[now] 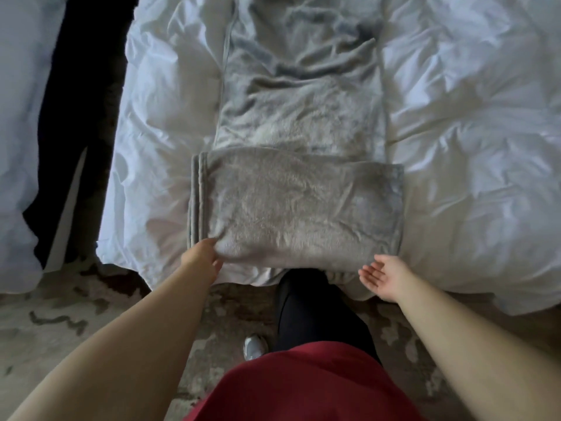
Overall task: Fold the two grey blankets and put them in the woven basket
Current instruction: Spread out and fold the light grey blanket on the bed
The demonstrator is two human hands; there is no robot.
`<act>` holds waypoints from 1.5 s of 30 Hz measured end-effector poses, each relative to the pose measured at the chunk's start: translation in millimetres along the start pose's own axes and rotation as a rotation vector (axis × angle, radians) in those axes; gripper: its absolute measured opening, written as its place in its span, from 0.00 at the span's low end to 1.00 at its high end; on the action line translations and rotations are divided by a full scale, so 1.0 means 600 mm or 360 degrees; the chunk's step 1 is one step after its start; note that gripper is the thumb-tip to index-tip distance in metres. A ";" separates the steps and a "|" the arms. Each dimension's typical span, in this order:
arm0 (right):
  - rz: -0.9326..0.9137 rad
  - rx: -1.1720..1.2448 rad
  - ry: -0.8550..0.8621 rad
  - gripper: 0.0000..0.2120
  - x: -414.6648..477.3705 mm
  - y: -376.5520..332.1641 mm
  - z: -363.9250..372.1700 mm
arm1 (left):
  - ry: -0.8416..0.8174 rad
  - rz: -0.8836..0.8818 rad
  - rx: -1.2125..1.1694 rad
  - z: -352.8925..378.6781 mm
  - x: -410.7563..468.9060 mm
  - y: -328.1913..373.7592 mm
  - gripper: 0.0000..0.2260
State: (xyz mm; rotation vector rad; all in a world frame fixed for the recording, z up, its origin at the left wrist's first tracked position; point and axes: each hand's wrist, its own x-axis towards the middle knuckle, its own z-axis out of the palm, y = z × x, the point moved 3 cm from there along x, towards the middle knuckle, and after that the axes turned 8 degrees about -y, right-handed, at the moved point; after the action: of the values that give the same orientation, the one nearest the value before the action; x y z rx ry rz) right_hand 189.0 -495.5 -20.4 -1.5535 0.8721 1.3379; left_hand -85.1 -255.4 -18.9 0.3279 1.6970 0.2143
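- Red top (303, 387) fills the bottom edge.
- Grey blanket (297, 208) lies on the white duvet (470, 147) at the bed's near edge. Its folded part runs left to right, layered edges at left, and the crumpled rest stretches away from the person.
- Left hand (202, 258) pinches its near-left corner.
- Right hand (384, 276), palm up with fingers straight, is just beside the near-right corner.

A: White duvet (473, 147) on the bed, rumpled all over, soft light across it.
B: And left, a dark gap (76, 117), then more white bedding (18, 147). Below, beige carpet (60, 329) with dark blotches.
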 end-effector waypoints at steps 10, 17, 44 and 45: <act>-0.0004 0.0311 -0.0015 0.27 0.094 0.061 -0.014 | -0.0207 -0.0166 -0.0404 0.005 0.070 -0.081 0.33; -0.0162 0.0891 -0.0111 0.25 0.089 0.052 0.012 | -0.0229 -0.0162 -0.0738 0.012 0.081 -0.079 0.33; -0.0668 0.0755 -0.0277 0.02 -0.185 0.249 -0.143 | -0.0368 0.0258 -0.0997 -0.198 -0.189 -0.148 0.23; -0.0661 0.0769 -0.0269 0.03 -0.185 0.265 -0.151 | -0.0359 0.0242 -0.0980 -0.206 -0.188 -0.161 0.24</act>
State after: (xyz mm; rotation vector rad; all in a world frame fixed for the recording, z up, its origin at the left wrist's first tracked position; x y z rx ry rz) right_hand 57.5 -641.4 64.2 -1.1439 0.6582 0.8638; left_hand -201.6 -378.7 73.7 0.0164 1.3073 0.7631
